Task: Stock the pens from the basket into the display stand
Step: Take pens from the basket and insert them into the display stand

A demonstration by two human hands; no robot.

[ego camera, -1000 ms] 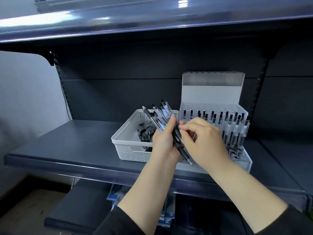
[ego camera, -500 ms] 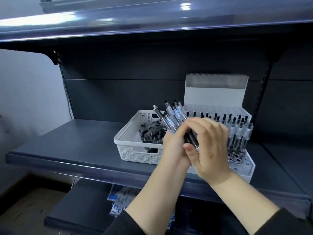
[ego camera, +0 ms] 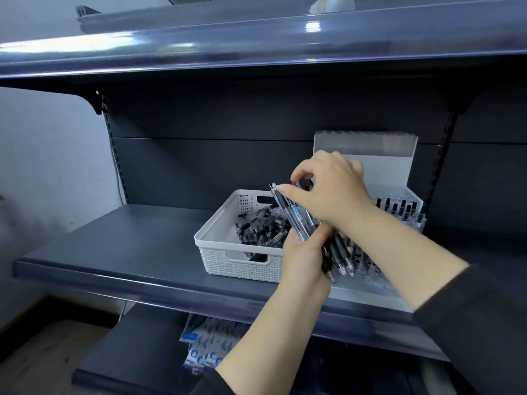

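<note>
My left hand [ego camera: 303, 252] grips a bundle of clear black-tipped pens [ego camera: 302, 220], tilted with their clicker ends up and to the left, over the gap between basket and stand. Above the bundle, my right hand [ego camera: 330, 189] pinches the top of one pen with thumb and fingers. The white perforated basket [ego camera: 236, 260] sits on the shelf to the left and holds several more pens [ego camera: 262, 226]. The white display stand [ego camera: 399, 172] is behind my right arm, with a row of pens [ego camera: 399, 208] standing in its slots; most of it is hidden.
A dark shelf [ego camera: 114, 246] carries basket and stand, with its front lip [ego camera: 142, 283] towards me. An upper shelf [ego camera: 256, 47] overhangs close above. Blue and white packets [ego camera: 205, 346] lie on the lower shelf. A pale wall is at the left.
My right hand has risen from the middle of the bundle to its top end. The left hand with the pens has shifted slightly right and lower.
</note>
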